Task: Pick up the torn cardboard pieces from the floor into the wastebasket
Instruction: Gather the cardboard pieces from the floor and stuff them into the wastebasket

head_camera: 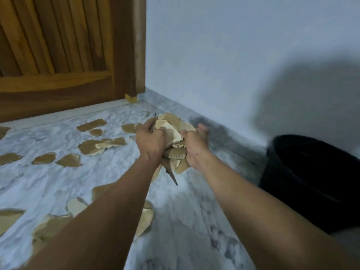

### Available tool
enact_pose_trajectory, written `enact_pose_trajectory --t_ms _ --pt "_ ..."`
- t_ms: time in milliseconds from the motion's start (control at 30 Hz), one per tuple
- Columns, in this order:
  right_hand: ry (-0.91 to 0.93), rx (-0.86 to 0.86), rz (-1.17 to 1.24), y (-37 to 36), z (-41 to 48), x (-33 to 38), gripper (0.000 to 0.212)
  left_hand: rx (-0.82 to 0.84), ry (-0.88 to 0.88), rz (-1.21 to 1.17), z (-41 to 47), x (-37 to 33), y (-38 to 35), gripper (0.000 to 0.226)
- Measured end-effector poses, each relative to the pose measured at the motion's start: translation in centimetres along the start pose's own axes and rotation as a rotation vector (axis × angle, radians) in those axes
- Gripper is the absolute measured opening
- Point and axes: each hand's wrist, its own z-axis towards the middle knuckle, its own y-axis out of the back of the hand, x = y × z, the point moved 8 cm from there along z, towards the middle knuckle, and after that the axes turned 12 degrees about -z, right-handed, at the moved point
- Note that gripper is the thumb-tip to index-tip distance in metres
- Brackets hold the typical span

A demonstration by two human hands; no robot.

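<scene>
The left hand (150,140) and the right hand (193,146) squeeze between them a bundle of torn brown cardboard pieces (173,139) above the marble floor (185,221), so the person probably should keep both palms tight until the bundle hangs over the black round wastebasket (311,176) at the right.

The person's arms are bare all the way to the picture's edge: the left forearm (113,207) comes in from 7 o'clock, the right forearm (251,193) from 5 o'clock. The left grip (151,140) and right grip (194,148) are bare too.
</scene>
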Motion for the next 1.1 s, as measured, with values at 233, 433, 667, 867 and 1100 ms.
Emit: enact_pose_trajectory --t_ms 233,433,667,867,1100 --pt "0.069 -0.150 -0.012 18.2 -0.1 9.8 0.071 0.234 -0.006 -0.116 -7.0 -3.9 -18.2 0.052" --pt "0.135 -0.392 -0.080 34.5 -0.4 12.1 0.073 0.380 0.041 -0.147 -14.2 -1.9 -31.9 0.058" --pt "-0.018 -0.532 -0.168 46.4 -0.3 5.9 0.072 0.493 0.177 -0.050 -21.1 5.9 -40.3 0.038" --pt "-0.110 -0.478 -0.328 50.5 -0.7 2.5 0.055 0.678 0.100 0.354 -22.4 9.7 -41.3 0.038" --pt "-0.046 -0.414 -0.634 47.9 -1.2 4.2 0.017 0.676 -0.063 0.504 -20.0 6.6 -38.0 0.041"
